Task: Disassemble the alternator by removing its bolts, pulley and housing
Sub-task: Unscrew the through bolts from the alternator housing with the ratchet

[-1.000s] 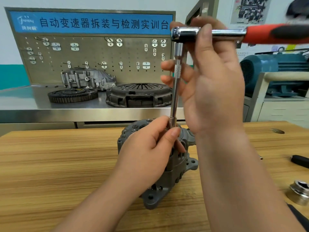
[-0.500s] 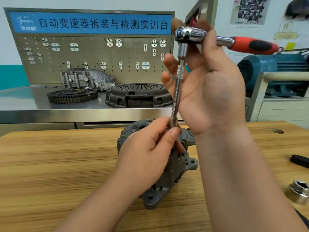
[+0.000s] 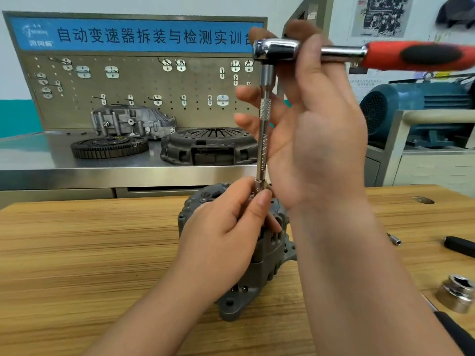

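A grey alternator [image 3: 262, 273] stands on the wooden table [image 3: 77, 253]. A ratchet wrench [image 3: 277, 50] with a red and black handle [image 3: 421, 55] points right, high above it. A long extension bar [image 3: 263, 140] runs straight down from the ratchet head to a socket at the alternator's top. My left hand [image 3: 226, 240] rests on the alternator and pinches the socket end of the bar between thumb and fingers. My right hand [image 3: 313, 129] is raised beside the bar, fingers curled round the ratchet head. The bolt under the socket is hidden.
A large loose socket [image 3: 457, 295] lies at the table's right edge, with a black handle [image 3: 460, 246] and a small bit [image 3: 397, 241] behind it. A steel bench behind carries a flywheel [image 3: 109, 147], clutch cover [image 3: 208, 145] and gearbox housing [image 3: 131, 120]. A teal motor [image 3: 416, 111] stands right.
The ratchet handle swung away from me and back to pointing right across the frames. My left hand kept its pinch on the socket end; the alternator stayed put.
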